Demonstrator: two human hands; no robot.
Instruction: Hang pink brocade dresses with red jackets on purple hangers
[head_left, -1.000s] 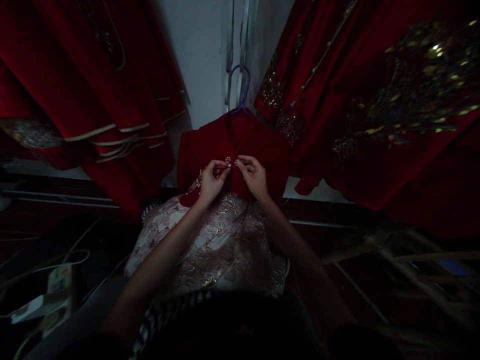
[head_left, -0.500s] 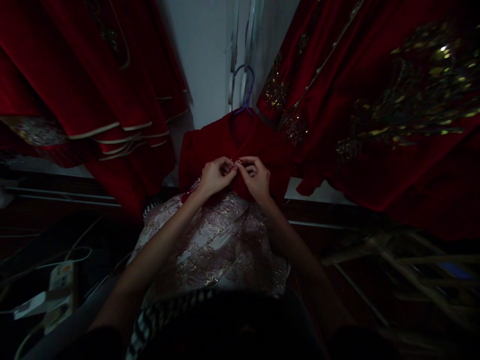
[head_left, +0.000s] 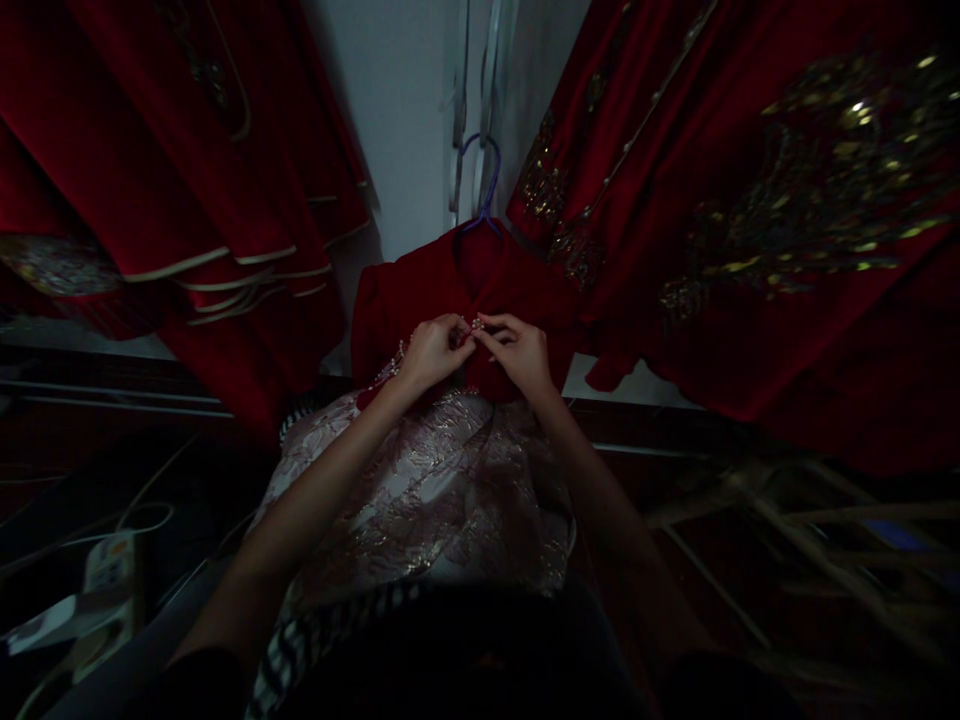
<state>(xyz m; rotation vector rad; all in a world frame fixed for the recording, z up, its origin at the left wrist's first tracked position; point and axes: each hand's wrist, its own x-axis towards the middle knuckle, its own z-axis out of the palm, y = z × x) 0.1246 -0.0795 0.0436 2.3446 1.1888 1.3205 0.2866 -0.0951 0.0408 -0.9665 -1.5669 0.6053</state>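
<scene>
Scene dim overall; brightest area is the white wall (head_left: 409, 130) at top centre. Below it, deep shadow. Wide-angle bending at edges; corners soft, dark.

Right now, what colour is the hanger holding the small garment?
Purplish blue; the hanger shows best in the head view, above the dark red garment.

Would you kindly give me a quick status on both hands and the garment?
Left hand and right hand both pinching the beaded fastener. Red top hangs on purple hanger. Nothing in the way.
</scene>
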